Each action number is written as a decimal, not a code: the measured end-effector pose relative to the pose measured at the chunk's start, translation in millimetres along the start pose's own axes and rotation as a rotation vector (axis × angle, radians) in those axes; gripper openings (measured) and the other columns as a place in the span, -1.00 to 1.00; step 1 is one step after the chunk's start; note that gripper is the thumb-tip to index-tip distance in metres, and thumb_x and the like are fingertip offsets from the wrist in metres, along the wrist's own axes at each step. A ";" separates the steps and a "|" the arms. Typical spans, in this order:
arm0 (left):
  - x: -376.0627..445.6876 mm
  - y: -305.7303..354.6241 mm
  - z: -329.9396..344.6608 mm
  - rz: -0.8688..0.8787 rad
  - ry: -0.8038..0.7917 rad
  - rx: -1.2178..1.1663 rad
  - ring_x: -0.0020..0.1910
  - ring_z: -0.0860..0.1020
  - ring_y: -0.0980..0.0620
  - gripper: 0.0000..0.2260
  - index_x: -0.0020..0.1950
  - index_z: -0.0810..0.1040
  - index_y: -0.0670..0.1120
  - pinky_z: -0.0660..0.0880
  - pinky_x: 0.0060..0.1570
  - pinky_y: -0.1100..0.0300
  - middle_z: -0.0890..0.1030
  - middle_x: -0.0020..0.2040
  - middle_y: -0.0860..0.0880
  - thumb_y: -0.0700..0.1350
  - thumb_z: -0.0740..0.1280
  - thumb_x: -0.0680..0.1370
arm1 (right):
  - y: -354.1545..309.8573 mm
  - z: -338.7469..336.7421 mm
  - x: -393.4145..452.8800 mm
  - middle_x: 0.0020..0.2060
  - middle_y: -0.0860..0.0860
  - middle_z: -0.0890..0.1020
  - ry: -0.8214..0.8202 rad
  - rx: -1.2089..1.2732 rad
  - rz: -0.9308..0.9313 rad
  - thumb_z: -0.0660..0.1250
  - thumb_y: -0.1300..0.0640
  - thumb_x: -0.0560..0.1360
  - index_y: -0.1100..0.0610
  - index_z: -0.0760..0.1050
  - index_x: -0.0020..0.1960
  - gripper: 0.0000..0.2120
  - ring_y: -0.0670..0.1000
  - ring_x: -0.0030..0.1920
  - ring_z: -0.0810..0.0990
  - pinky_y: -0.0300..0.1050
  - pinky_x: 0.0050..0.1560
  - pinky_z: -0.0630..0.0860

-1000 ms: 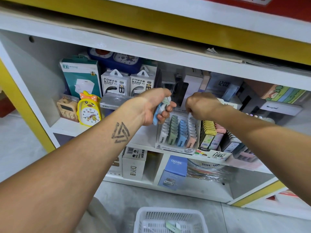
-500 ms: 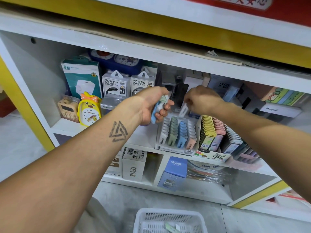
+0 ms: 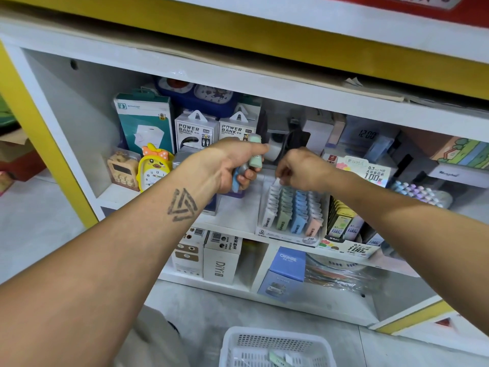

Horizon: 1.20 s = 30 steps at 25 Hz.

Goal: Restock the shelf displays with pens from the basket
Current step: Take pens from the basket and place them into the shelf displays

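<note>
My left hand grips a small bunch of pastel packs, green and blue ones showing, held up in front of the shelf. My right hand pinches a white pack at the back of the leftmost row in the display tray. The tray stands on the middle shelf and holds rows of white, green, blue and pink packs. A white mesh basket sits on the floor below, with a few packs left inside.
A second display box of 0.7 HB lead packs stands right of the tray. Power bank boxes, a yellow duck clock and a teal box fill the shelf's left. Boxes sit on the lower shelf.
My right hand has come down from the back of the shelf to the white row of the tray. My left hand has lifted slightly, showing the green pack above my fingers.
</note>
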State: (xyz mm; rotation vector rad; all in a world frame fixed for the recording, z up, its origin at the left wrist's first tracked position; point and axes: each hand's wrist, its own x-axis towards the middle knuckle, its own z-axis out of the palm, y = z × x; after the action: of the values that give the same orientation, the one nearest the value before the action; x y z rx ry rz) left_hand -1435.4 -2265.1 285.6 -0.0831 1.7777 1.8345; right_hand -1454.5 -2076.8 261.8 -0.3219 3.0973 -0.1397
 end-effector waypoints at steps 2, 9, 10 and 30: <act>-0.2 -2.1 -0.6 0.014 0.005 -0.003 -0.60 0.25 0.15 -0.78 -0.15 0.41 -0.08 0.11 -0.62 0.37 0.42 -0.45 -0.01 -0.05 0.40 0.57 | -2.1 2.7 2.3 -0.01 0.01 0.70 -0.018 -0.024 -0.021 0.42 0.24 0.50 0.09 0.67 0.07 -0.82 -0.04 -0.07 0.62 -0.24 -0.02 0.50; 2.7 -6.8 -1.9 0.115 0.080 -0.023 -0.58 0.31 0.11 -0.73 -0.06 0.44 -0.19 0.19 -0.55 0.35 0.60 -0.37 -0.13 -0.15 0.51 0.47 | -15.9 -4.3 2.6 -0.04 0.02 0.70 0.020 0.174 0.064 0.31 0.19 0.60 0.11 0.65 0.15 -0.81 -0.02 -0.09 0.65 -0.26 -0.13 0.50; 2.7 -6.6 -1.1 0.122 0.094 -0.030 -0.58 0.32 0.10 -0.74 -0.08 0.41 -0.15 0.20 -0.55 0.36 0.61 -0.38 -0.13 -0.18 0.50 0.48 | -16.1 -13.8 0.0 -0.12 0.04 0.72 0.066 0.450 0.137 0.30 0.19 0.61 0.14 0.64 0.12 -0.83 -0.04 -0.19 0.66 -0.27 -0.22 0.52; 4.0 0.2 3.6 -0.051 0.097 -0.118 -0.48 0.35 0.03 -0.86 -0.17 0.41 -0.14 0.25 -0.49 0.30 0.46 -0.35 -0.09 -0.12 0.17 0.54 | 20.2 -47.2 -21.0 -0.25 -0.02 0.70 0.248 0.201 0.076 0.47 0.06 0.50 0.08 0.69 -0.02 -0.89 -0.03 -0.28 0.65 -0.13 -0.04 0.61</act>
State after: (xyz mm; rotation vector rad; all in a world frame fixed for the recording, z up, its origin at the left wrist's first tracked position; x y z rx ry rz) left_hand -1437.6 -2260.3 284.5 -0.2648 1.7142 1.9263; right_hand -1439.7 -2048.7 307.3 -0.1930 3.2924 -0.5230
